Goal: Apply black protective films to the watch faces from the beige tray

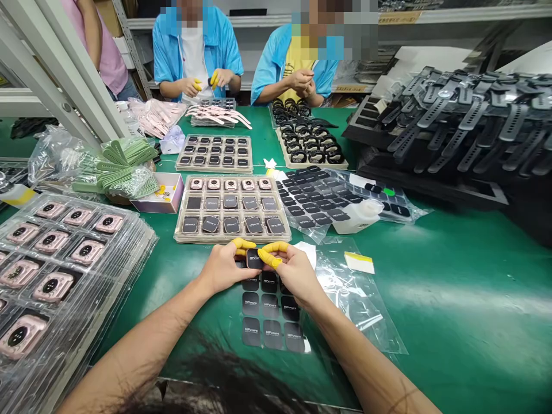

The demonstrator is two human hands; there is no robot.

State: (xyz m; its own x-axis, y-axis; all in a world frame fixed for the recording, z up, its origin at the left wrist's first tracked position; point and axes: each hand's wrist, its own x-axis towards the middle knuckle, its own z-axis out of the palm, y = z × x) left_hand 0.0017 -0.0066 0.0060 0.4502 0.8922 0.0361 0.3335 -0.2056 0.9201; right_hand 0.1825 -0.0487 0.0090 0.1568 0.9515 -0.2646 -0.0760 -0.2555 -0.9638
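Two grips are met at the near middle of the green worktop (452, 299). A small square watch (254, 259), dark face up, is pinched between them. The left grip (224, 267) is closed on its left edge and the right grip (295, 275) on its right edge, with yellow cots (271, 256) worn on the fingertips. The watch is held just above the far end of a sheet (269, 322) of black printed stickers, which is laid flat on the worktop under both wrists. A clear bag (362, 299) is spread just right of the sheet, and a white-and-yellow tab (359, 262) is seen on it. Just beyond the grips a tray (233, 238) is set, filled with three rows of watches: pink backs in the far row, dark faces in the near two. Stacked trays (138, 247) of pink watches are kept at the left, with green straps (125, 167) piled behind them. Black straps (474, 115) are racked at the far right. A second tray (213, 170) and loose sticker sheets (321, 198) are laid farther back. Two co-workers (196, 52) in blue are seated at the far edge.
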